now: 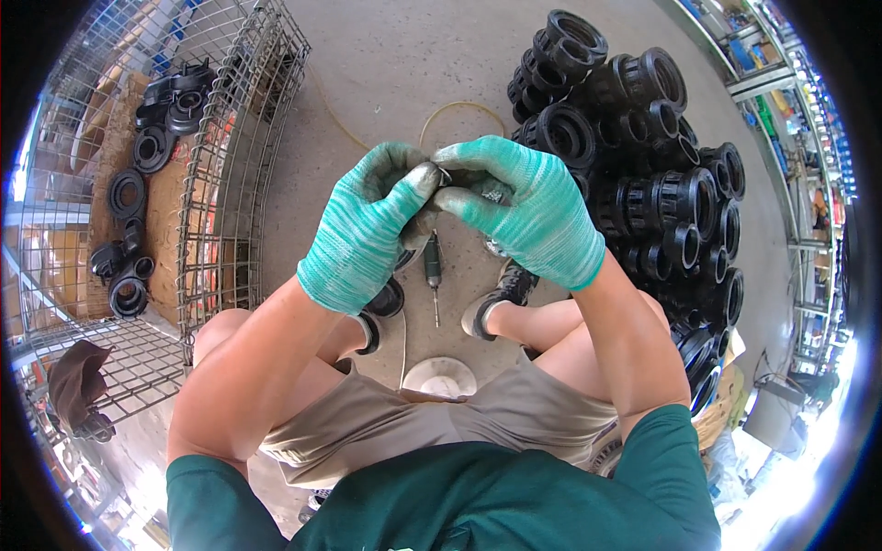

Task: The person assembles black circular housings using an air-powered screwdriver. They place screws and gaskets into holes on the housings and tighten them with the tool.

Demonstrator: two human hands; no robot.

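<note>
My left hand (363, 225), in a green knit glove with grey fingertips, is closed in a pinch in front of me. My right hand (533, 207), gloved alike, meets it fingertip to fingertip. Between the two pinches shows a small shiny metal piece (445, 176), mostly covered by the fingers, so its kind cannot be told. Something silvery (496, 196) also shows beneath my right fingers, too hidden to name. Below the hands, a dark green, slim power screwdriver (433, 262) is seen between my feet, its long bit toward me.
A wire mesh cage (225, 156) stands at left, with black ring-shaped parts (127, 193) beside brown board. Black ribbed pipe fittings (657, 197) are piled high at right, before metal shelving (763, 83). A thin yellowish hose (464, 104) curls across the floor; a round white disc (439, 375) lies near me.
</note>
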